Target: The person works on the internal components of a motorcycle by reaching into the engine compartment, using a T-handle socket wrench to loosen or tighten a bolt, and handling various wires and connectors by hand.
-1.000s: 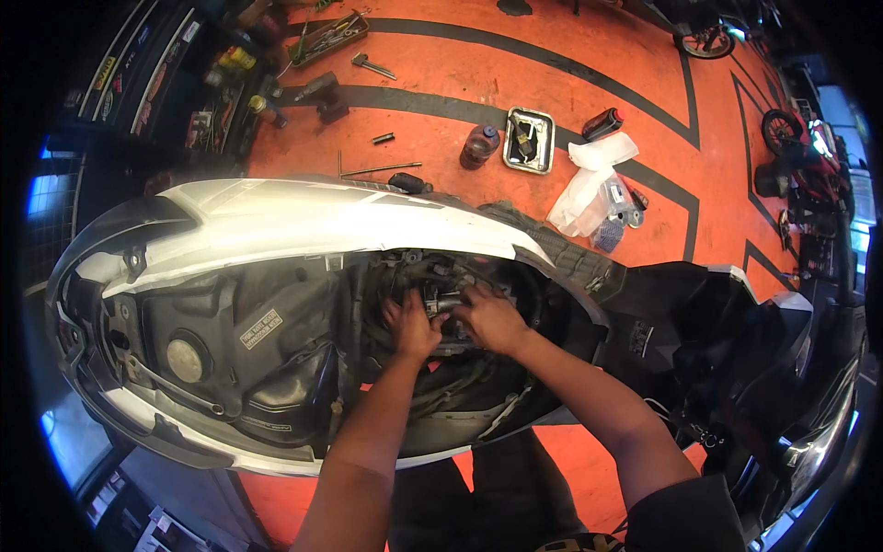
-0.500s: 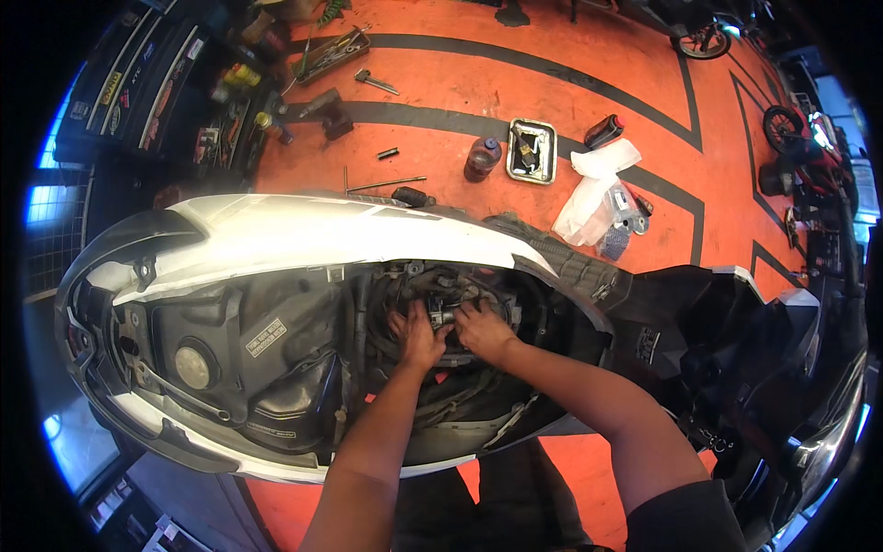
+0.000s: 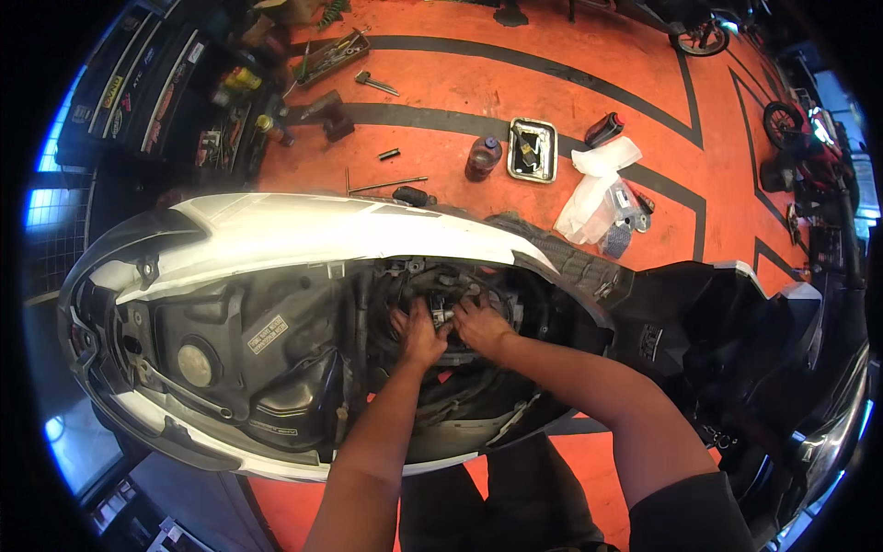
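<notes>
Both my hands reach down into the open engine bay of a scooter with a white side panel. My left hand is closed at the left side of a small silvery metal engine part, its thumb pressed near the part's lower end. From the right, my right hand bends its fingers round the other side of the same part. Dark hoses and cables surround both hands. My fingertips are partly hidden among the engine parts, so the exact grip shows poorly.
Left of the bay sits a dark fuel tank with a round cap. On the orange floor beyond lie a metal tray, a bottle, plastic bags, a T-handle wrench, a power tool and a toolbox.
My right hand's fingers have shifted slightly at the metal part. My left hand stays almost where it was, and the whole view has moved only a little.
</notes>
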The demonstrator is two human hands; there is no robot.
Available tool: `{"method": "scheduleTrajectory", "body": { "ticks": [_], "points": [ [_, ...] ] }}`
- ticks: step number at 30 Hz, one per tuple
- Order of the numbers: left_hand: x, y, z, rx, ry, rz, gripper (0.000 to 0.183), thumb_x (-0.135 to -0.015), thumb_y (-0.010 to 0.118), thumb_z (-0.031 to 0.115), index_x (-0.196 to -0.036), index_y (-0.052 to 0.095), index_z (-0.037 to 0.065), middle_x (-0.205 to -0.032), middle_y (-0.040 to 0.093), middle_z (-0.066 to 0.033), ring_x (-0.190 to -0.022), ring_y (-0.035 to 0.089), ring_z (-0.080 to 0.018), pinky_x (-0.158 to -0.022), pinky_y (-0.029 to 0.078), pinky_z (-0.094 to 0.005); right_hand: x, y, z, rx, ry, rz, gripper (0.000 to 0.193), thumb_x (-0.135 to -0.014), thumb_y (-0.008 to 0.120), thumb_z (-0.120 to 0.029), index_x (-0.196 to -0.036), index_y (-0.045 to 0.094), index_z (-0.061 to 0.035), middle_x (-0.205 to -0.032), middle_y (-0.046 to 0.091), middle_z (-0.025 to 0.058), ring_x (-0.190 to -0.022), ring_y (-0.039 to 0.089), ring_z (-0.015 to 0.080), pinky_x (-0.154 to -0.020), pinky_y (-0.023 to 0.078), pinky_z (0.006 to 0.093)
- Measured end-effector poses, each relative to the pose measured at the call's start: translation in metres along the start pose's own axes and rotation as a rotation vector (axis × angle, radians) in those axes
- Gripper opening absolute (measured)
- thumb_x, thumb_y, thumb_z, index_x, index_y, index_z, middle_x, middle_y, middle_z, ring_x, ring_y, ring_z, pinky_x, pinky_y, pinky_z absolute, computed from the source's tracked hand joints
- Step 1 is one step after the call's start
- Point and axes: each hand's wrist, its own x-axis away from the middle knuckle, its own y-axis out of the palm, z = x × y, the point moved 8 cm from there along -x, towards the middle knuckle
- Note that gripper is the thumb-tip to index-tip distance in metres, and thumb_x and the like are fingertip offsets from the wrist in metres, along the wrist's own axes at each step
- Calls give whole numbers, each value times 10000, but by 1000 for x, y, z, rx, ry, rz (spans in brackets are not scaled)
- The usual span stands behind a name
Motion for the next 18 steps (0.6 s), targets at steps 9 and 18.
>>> {"method": "scheduleTrajectory", "body": {
  "ticks": [9, 18],
  "points": [
    [0, 0, -1, 39, -46, -68, 800, -828, 796, 339, -1388, 382, -56, -1468, 415, -294, -1427, 182, -599, -1198, 112, -656, -4, -3, 3, -81, 32, -54, 285, -895, 594, -239, -1095, 764, -131, -1294, 600, 122, -1301, 495, 333, -1108, 235, 795],
    [-3, 4, -5, 35, 22, -75, 899, -811, 802, 367, -1441, 316, -50, -1501, 374, -290, -1423, 185, -607, -1186, 120, -675, -10, 2, 8, -124, -19, -138, 322, -910, 574, -250, -1141, 746, -105, -1391, 559, 140, -1353, 456, 347, -1119, 287, 727]
  ]
}}
